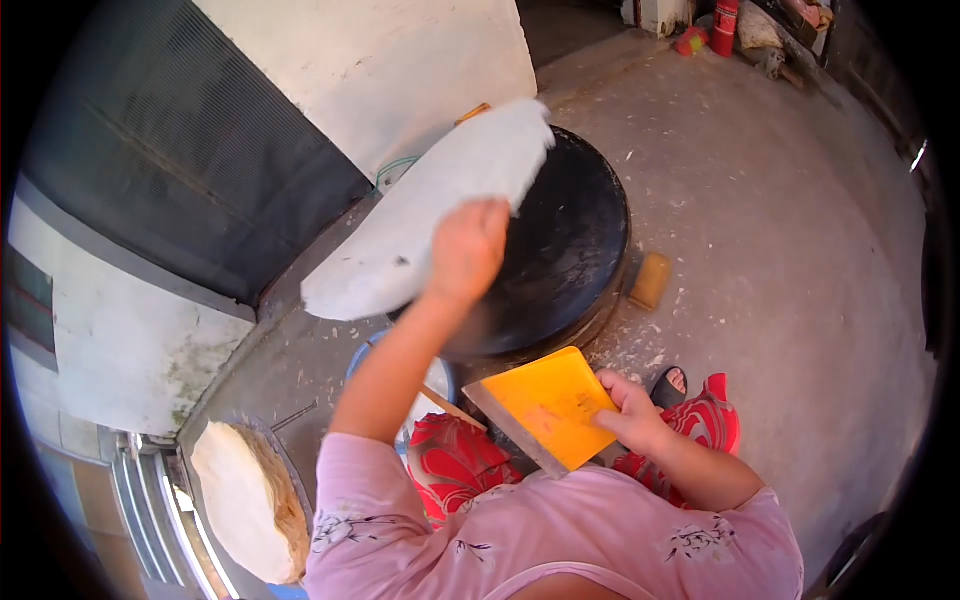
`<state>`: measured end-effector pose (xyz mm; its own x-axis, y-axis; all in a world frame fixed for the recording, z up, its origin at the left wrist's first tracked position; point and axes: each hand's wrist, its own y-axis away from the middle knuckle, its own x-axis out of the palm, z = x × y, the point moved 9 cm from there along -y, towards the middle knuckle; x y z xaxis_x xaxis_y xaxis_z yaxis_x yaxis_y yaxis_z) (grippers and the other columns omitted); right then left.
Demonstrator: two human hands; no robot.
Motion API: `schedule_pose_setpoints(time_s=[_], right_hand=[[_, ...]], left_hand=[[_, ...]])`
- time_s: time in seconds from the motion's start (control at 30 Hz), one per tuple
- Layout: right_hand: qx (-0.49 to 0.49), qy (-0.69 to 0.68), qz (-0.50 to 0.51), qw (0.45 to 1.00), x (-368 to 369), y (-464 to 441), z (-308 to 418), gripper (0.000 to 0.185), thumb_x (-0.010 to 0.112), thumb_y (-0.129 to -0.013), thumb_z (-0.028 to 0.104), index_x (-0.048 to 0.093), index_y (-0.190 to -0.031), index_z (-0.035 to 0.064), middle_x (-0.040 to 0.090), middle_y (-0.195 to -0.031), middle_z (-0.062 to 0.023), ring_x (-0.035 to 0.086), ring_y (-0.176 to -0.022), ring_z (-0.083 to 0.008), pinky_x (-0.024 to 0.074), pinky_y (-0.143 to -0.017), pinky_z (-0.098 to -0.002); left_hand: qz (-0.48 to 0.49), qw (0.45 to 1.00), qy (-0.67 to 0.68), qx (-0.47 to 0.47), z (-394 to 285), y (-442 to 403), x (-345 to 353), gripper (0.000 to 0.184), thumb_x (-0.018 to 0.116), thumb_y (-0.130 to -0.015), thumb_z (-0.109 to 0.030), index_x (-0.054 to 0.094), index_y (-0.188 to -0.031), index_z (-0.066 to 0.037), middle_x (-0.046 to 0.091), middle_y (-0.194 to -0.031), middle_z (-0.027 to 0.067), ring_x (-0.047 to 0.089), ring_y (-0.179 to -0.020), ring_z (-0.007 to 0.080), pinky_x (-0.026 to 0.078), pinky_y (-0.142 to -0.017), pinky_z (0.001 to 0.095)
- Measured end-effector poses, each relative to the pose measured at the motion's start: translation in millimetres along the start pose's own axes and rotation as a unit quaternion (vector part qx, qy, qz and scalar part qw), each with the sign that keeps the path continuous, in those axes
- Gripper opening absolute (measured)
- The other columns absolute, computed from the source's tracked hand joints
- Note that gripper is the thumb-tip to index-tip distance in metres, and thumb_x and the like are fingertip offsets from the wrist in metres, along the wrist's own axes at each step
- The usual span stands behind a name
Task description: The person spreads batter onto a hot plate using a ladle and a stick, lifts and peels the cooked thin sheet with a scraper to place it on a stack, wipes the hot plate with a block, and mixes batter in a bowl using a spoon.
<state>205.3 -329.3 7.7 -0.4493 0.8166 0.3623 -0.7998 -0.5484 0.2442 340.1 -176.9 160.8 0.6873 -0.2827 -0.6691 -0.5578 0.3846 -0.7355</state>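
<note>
My left hand [468, 250] is closed on the edge of a large, thin white sheet [420, 215], which it holds up over the left part of a round black griddle [570, 230]. The sheet's far end hangs past the griddle's left rim. Near my lap, my right hand [632, 412] grips a yellow scraper [550, 405] with a grey edge, its fingers at the scraper's right side. The scraper is just in front of the griddle's near rim.
A stack of pale flat sheets [250, 500] lies at the lower left. Below the griddle stands a blue-rimmed bucket [438, 380] with a wooden stick [450, 407]. A yellowish block [651, 281] is on the floor at right. A red cylinder [724, 27] stands far back.
</note>
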Motion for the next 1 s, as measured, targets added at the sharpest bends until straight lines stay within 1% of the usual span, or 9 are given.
schedule_pose_setpoints(time_s=[0.2,0.27,0.37,0.5,0.63,0.7,0.9,0.97,1.0], right_hand=[[-0.018,0.005,0.010,1.000,0.0,4.1,8.9,0.033,0.049,-0.070,-0.004,0.048,-0.103,-0.0005,0.053,-0.094,-0.0023,0.049,-0.091,-0.0077,0.0393,-0.080,-0.0217],[-0.028,0.015,0.006,0.999,-2.3,4.8,7.4,0.033,0.049,-0.070,-0.003,0.048,-0.102,-0.0007,0.052,-0.093,-0.0023,0.049,-0.090,-0.0075,0.0393,-0.079,-0.0216],[-0.042,0.044,-0.001,0.998,-6.3,4.0,5.8,0.031,0.049,-0.069,-0.002,0.048,-0.100,-0.0010,0.052,-0.091,-0.0027,0.048,-0.087,-0.0073,0.0395,-0.077,-0.0216],[-0.068,0.081,0.002,0.994,-4.5,4.5,8.9,0.029,0.050,-0.068,0.001,0.048,-0.098,-0.0011,0.052,-0.084,-0.0048,0.048,-0.081,-0.0075,0.0408,-0.072,-0.0228],[-0.070,0.117,-0.016,0.991,-5.6,2.7,7.1,0.028,0.051,-0.068,0.003,0.048,-0.096,-0.0010,0.053,-0.080,-0.0079,0.050,-0.077,-0.0091,0.0418,-0.070,-0.0245],[-0.075,0.146,-0.036,0.986,-9.1,1.7,6.0,0.028,0.052,-0.068,0.005,0.049,-0.095,-0.0009,0.053,-0.079,-0.0103,0.051,-0.076,-0.0111,0.0424,-0.069,-0.0258],[-0.079,0.155,-0.051,0.983,-11.5,5.2,12.5,0.027,0.053,-0.068,0.007,0.048,-0.094,-0.0007,0.054,-0.080,-0.0138,0.054,-0.075,-0.0171,0.0426,-0.069,-0.0279],[-0.080,0.157,-0.052,0.983,-12.2,5.6,13.3,0.027,0.053,-0.068,0.007,0.048,-0.093,-0.0006,0.054,-0.080,-0.0146,0.055,-0.075,-0.0190,0.0426,-0.068,-0.0283],[-0.085,0.160,-0.053,0.982,-12.9,6.1,14.2,0.027,0.053,-0.068,0.007,0.048,-0.093,-0.0005,0.054,-0.080,-0.0154,0.056,-0.075,-0.0209,0.0427,-0.068,-0.0287]], left_hand=[[0.180,0.975,0.118,-0.062,-24.8,143.7,63.7,0.013,0.052,-0.067,-0.005,0.058,-0.079,-0.006,0.058,-0.075,0.0097,0.057,-0.071,0.0282,0.046,-0.062,0.0371],[0.340,0.936,0.058,-0.074,-6.9,181.0,82.5,0.009,0.052,-0.066,-0.007,0.060,-0.071,-0.007,0.058,-0.073,0.0092,0.057,-0.072,0.0281,0.046,-0.065,0.0380],[0.433,0.890,-0.094,-0.106,38.8,214.1,83.5,0.009,0.053,-0.065,-0.011,0.061,-0.063,-0.009,0.058,-0.073,0.0070,0.057,-0.079,0.0255,0.044,-0.068,0.0393],[0.550,0.799,-0.172,-0.170,79.4,237.9,66.0,0.023,0.050,-0.072,-0.010,0.063,-0.091,-0.010,0.055,-0.107,0.0105,0.047,-0.108,0.0277,0.039,-0.084,0.0470],[0.429,0.860,-0.077,-0.265,86.7,227.1,81.1,0.046,0.051,-0.078,-0.027,0.048,-0.118,-0.003,0.039,-0.127,0.0201,0.034,-0.121,0.0339,0.028,-0.094,0.0536],[0.418,0.753,-0.041,-0.506,88.7,244.7,87.7,0.083,0.051,-0.075,-0.052,0.019,-0.135,-0.004,0.015,-0.139,0.0255,0.014,-0.130,0.0367,0.015,-0.099,0.0563],[0.569,0.682,-0.061,-0.455,105.3,261.3,112.7,0.104,0.055,-0.067,-0.064,0.007,-0.137,-0.005,0.004,-0.142,0.0237,0.003,-0.132,0.0359,0.005,-0.100,0.0582],[0.583,0.686,-0.097,-0.424,108.0,239.8,108.2,0.094,0.055,-0.071,-0.058,0.012,-0.138,-0.008,0.006,-0.143,0.0180,0.005,-0.132,0.0358,0.007,-0.099,0.0602],[0.533,0.744,-0.090,-0.393,102.6,215.8,109.3,0.083,0.055,-0.074,-0.048,0.016,-0.137,-0.010,0.011,-0.143,0.0146,0.007,-0.132,0.0352,0.010,-0.099,0.0597]])
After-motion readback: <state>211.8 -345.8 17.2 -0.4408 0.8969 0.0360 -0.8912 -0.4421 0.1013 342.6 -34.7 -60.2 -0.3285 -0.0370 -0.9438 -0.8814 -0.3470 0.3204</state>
